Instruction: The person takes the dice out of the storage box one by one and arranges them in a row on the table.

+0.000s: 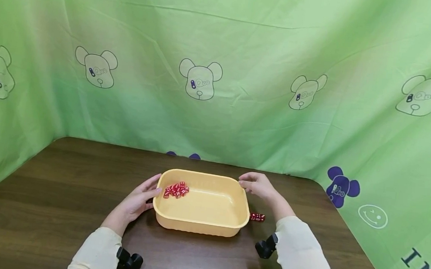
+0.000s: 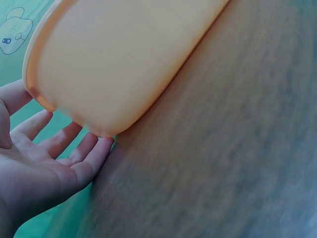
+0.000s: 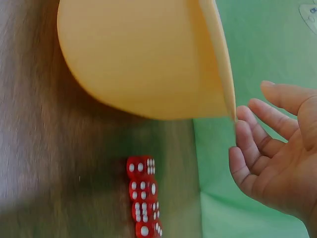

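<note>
A yellow plastic basin [image 1: 205, 229] with rounded corners is between the two hands on the table. Several red dice [image 1: 177, 189] with white pips lie bunched inside at its left end. My left hand [image 1: 138, 200] holds that end, thumb over the rim and fingertips against the outer wall [image 2: 119, 64]. At the far right corner is my right hand [image 1: 259, 185]. In the right wrist view its loosely bent fingers [image 3: 246, 141] are right at the basin's rim, with the thumb held apart. More red dice [image 3: 143, 196] form a row on the table by the basin's right end.
The dark brown wooden table [image 1: 55, 196] extends around the basin. A green printed curtain [image 1: 217, 121] hangs along its back and sides. Black wrist devices [image 1: 266, 246] protrude from both light sleeves [image 1: 307, 253].
</note>
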Available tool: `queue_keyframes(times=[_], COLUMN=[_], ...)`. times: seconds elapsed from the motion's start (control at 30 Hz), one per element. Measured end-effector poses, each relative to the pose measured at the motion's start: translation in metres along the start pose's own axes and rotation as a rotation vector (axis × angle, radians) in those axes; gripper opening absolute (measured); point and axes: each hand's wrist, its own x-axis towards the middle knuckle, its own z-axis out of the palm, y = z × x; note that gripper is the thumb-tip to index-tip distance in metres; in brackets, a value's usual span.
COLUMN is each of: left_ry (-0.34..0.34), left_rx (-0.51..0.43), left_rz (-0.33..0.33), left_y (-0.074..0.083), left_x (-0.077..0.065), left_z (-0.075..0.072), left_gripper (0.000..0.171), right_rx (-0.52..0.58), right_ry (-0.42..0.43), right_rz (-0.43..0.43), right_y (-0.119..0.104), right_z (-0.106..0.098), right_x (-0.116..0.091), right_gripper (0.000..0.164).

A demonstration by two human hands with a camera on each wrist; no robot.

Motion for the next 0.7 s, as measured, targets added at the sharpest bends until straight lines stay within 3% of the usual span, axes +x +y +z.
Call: queue_keyframes(times=[0.3, 0.7], left_ry=[0.012, 0.007], left_rx=[0.002, 0.005], left_rz=[-0.002, -0.003], left_y=[0.001, 0.001], left_x=[0.001, 0.000], left_z=[0.001, 0.001], left_gripper=[0.054, 0.054], right_rx=[0.018, 0.050], right_ry=[-0.015, -0.098], right_rz=[-0.032, -0.049], right_y=[-0.018, -0.042], right_z=[0.019, 0.047], right_x=[0.007, 0.016], right_gripper=[0.030, 0.026])
